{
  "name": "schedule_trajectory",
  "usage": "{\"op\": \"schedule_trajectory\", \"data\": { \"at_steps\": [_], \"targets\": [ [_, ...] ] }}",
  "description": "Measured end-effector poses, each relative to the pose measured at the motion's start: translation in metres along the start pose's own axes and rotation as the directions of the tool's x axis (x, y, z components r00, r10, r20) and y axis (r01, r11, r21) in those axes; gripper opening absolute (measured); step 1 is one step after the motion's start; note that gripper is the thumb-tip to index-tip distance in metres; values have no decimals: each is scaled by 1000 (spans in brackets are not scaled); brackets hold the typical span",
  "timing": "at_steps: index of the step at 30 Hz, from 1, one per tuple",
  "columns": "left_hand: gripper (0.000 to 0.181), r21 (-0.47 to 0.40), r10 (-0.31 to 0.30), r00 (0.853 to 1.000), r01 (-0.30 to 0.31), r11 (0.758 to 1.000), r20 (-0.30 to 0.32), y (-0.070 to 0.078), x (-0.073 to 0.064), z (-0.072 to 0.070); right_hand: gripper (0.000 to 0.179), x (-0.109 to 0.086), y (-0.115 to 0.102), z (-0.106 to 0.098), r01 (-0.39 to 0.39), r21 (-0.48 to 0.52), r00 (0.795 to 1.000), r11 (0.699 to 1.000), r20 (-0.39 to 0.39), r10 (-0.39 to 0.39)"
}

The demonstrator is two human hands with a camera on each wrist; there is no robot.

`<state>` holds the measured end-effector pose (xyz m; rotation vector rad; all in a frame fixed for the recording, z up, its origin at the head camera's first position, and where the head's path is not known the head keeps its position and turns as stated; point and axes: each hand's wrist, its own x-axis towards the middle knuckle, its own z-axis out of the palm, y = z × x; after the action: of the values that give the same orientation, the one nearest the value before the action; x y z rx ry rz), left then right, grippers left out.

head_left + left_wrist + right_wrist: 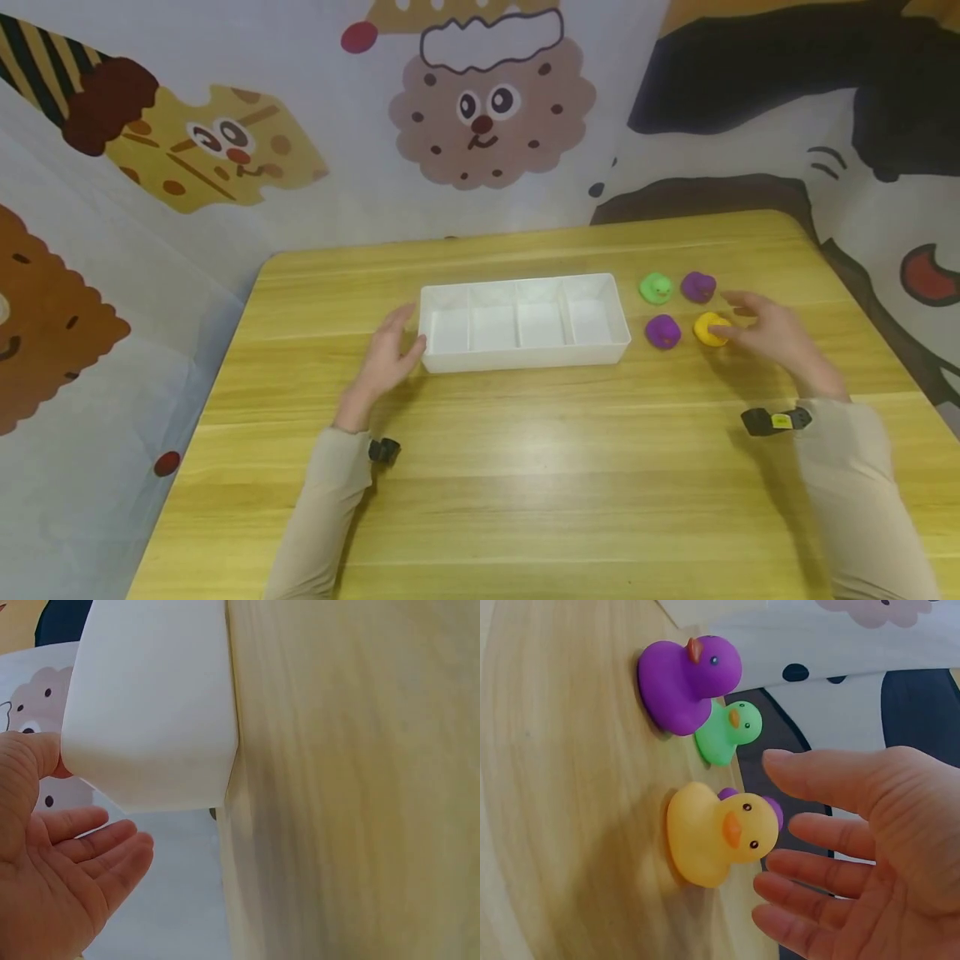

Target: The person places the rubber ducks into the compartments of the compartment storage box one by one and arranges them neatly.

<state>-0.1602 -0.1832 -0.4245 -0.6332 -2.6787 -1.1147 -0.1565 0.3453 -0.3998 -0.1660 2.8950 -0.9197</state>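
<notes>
A white tray (525, 360) with several compartments sits on the table. Beside its left end is my left hand (387, 354), the thumb at the tray's corner and the other fingers relaxed; the left wrist view shows the same hand (75, 855) at the tray's end wall (150, 750). My right hand (772, 333) reaches over a yellow rubber duck (708, 327), fingers spread and relaxed around it. In the right wrist view a gap shows between that hand (855, 855) and the yellow duck (697, 840).
Right of the tray, a green duck (656, 288) and a purple duck (699, 287) stand behind another purple duck (663, 332) and the yellow one. The wooden table (510, 483) meets a cartoon-printed cloth (345, 200) at its back edge.
</notes>
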Motion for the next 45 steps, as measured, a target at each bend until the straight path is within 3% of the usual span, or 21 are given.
{"op": "schedule_trajectory", "data": {
  "at_steps": [5, 8, 14, 19, 25, 32, 45],
  "targets": [
    [46, -107, 8, 1000, -8, 994, -2, 0, 0, 2, 68, 1, 5, 3, 3, 13, 999, 1000, 49, -4],
    [46, -193, -25, 1000, 25, 981, 2, -1, 0, 3, 64, 1, 7, 5, 27, 16, 998, 999, 50, -28],
    [45, -344, -140, 990, 139, 929, 22, 7, 0, 1, 58, 3, 12, 7, 60, 12, 997, 998, 42, -60],
    [46, -426, -255, 965, 255, 868, 58, 25, 1, -8, 55, 4, 16, 8, 70, -3, 996, 998, 48, -70],
    [47, -478, -297, 953, 286, 830, 54, 10, 2, 0, 52, 6, 19, 8, 87, 7, 994, 996, 68, -87],
    [47, -501, -301, 953, 279, 819, 38, -2, 1, 6, 53, 7, 20, 6, 74, 17, 993, 997, 89, -75],
    [49, -543, -326, 943, 306, 782, 62, -4, 2, 7, 61, 6, 22, 5, -6, 37, 995, 999, 102, 2]
  ]
}}
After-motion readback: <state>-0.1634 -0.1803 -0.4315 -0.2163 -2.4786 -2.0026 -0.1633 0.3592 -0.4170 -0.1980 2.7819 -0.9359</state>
